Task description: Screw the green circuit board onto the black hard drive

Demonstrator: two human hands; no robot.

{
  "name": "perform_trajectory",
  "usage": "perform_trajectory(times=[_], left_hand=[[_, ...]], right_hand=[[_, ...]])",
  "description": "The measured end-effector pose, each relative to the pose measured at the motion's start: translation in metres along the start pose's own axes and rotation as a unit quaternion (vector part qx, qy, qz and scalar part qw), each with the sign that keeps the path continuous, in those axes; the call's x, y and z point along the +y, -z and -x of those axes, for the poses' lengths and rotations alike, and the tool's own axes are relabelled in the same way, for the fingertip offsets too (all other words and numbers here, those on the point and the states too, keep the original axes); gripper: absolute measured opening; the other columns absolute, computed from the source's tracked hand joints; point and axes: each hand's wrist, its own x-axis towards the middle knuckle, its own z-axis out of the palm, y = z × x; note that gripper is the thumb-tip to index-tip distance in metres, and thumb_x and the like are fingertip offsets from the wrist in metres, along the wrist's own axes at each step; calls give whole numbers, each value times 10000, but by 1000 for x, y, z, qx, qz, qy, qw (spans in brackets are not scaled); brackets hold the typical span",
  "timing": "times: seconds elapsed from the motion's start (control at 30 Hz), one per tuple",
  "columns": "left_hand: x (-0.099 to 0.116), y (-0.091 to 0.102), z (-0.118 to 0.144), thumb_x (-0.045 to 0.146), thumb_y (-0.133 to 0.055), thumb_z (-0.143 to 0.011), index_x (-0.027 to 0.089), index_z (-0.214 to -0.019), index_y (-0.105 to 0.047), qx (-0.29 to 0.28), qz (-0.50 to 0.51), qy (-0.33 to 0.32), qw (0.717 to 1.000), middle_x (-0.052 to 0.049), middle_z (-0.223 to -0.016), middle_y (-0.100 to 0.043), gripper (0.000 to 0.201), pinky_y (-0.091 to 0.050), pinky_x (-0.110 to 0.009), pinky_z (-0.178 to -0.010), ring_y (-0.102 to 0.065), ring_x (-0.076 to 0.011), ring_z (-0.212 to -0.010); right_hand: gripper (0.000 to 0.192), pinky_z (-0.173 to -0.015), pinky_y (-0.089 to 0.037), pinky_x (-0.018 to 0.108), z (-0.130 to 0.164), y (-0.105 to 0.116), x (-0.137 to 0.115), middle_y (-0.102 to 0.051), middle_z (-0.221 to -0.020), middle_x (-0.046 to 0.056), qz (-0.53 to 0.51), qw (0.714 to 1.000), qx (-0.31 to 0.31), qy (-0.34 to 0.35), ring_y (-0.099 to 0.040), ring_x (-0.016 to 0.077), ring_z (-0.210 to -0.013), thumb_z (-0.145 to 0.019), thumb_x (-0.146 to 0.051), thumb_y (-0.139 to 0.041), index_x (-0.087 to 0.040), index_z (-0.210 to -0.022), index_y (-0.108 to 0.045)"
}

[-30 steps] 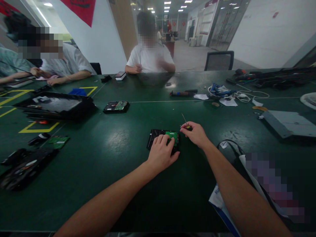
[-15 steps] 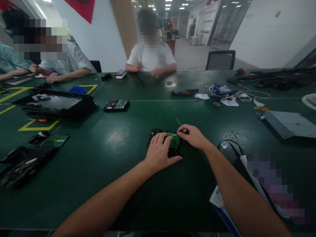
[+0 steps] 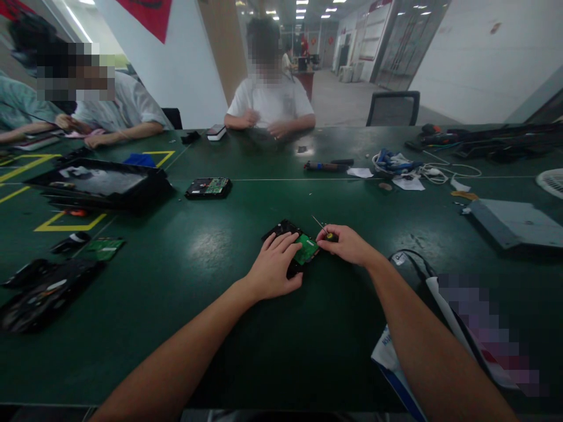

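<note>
A dark hard drive (image 3: 284, 226) lies turned at an angle on the green table, its green circuit board (image 3: 307, 249) facing up. My left hand (image 3: 273, 269) spreads over the drive's left part, fingers across the top and thumb at the near side, gripping it and hiding much of it. My right hand (image 3: 349, 245) is closed around a small screwdriver (image 3: 331, 237) with a yellow-and-black handle. The screwdriver's thin shaft points up and away to the left, clear of the drive. My right fingertips meet the right edge of the circuit board.
Another hard drive (image 3: 208, 187) lies farther off. Left are a black tray (image 3: 145, 183), a loose green board (image 3: 105, 248) and dark parts (image 3: 48, 290). A grey metal box (image 3: 514, 223) and a bag (image 3: 387, 357) stand right. A person (image 3: 281, 105) sits opposite.
The hard drive has turned on the table, its right side swinging away from me. My left hand has slid slightly left with it, and my right hand has shifted a little right, still holding the screwdriver.
</note>
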Motion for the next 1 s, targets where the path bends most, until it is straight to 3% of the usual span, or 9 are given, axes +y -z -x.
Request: perform_trajectory(times=[0.17,0.33,0.5,0.67,0.8,0.9,1.0], left_hand=[[-18,7,10,392,-677,-856,239,-1533,-419,-35,31,-38,998,-114,-1666,-368,740,-134,-594,-1311,-297,-325,-1566],[-19,-1,13,694,-710,-801,139,-1594,-276,19,17,43,999,-217,-1643,-343,1061,-176,-624,-1289,-255,-399,-1563],[-22,-9,12,726,-713,-786,132,-1565,-332,20,0,68,997,-222,-1642,-344,1051,-187,-619,-1288,-257,-402,-1564],[-31,0,10,608,-724,-841,153,-1604,-302,-16,16,23,999,-201,-1689,-289,983,-157,-616,-1295,-195,-373,-1598],[-53,25,13,477,-741,-870,292,-1636,-261,-92,46,-16,995,-110,-1740,-180,922,-196,-629,-1278,-115,-362,-1616],[-79,44,19,323,-711,-893,353,-1626,-268,-110,42,19,993,-45,-1754,-125,857,-234,-637,-1263,-85,-355,-1621],[-98,54,23,220,-556,-945,321,-1588,-362,-77,31,76,994,-33,-1731,-241,679,-266,-590,-1271,-195,-310,-1607]], right_hand=[[120,-626,-470,305,-1,-4,3,-687,-842,23,-28,1000,6,-7,-586,152,-666,-891,-320,-681,-224,-950,-723],[135,-567,-440,286,-1,-5,4,-640,-747,5,-58,998,18,-30,-566,147,-623,-893,-335,-689,-221,-963,-704],[162,-534,-418,280,-1,-4,3,-623,-691,2,-66,997,21,-45,-553,144,-586,-870,-345,-714,-212,-963,-709],[209,-512,-395,269,-2,-4,6,-605,-663,-15,-90,994,25,-54,-528,132,-565,-848,-372,-739,-206,-971,-706],[196,-491,-350,270,-4,-2,11,-557,-606,-40,-135,988,29,-63,-468,117,-516,-849,-353,-740,-207,-972,-693],[185,-492,-337,275,-5,0,12,-559,-607,-37,-153,986,21,-62,-460,114,-511,-855,-336,-735,-206,-980,-692],[200,-505,-363,273,-5,0,11,-569,-627,-33,-148,986,11,-69,-480,116,-529,-847,-336,-746,-200,-984,-692]])
